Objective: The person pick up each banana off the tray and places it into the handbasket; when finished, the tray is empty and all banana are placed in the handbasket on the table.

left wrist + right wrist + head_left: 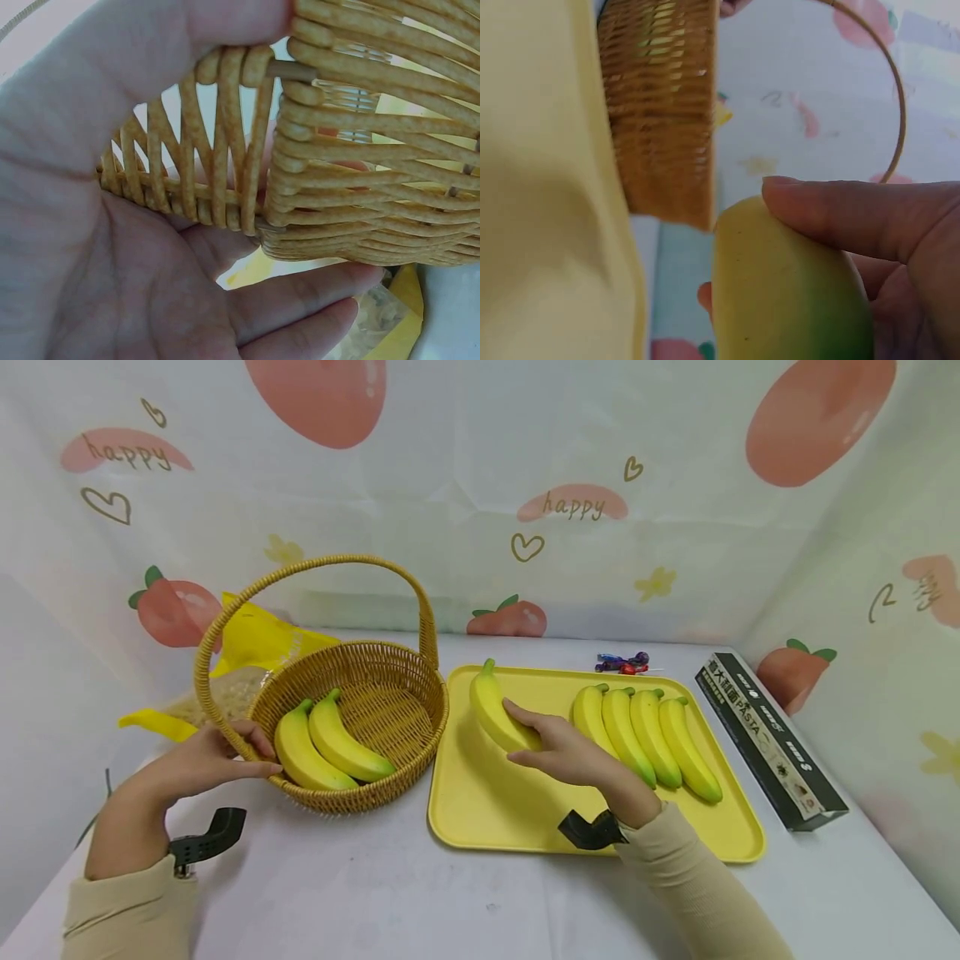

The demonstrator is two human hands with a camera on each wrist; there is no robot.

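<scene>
"happy" on backdrop cloth [573, 506]; "PASTA" on black box [765, 727]

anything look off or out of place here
Nothing is spilled or damaged. The only oddities: a yellow bag lies crumpled behind the basket, and a few wrapped candies sit loose on the table beyond the tray. The bananas lie tidy.

White table [390, 893] w/ basket [390, 710], yellow tray [480, 810], pasta box [772, 739], candies [622, 663].

basket [375, 693] left of tray [487, 802]; two bananas [330, 752] inside; box [772, 739] right
</scene>
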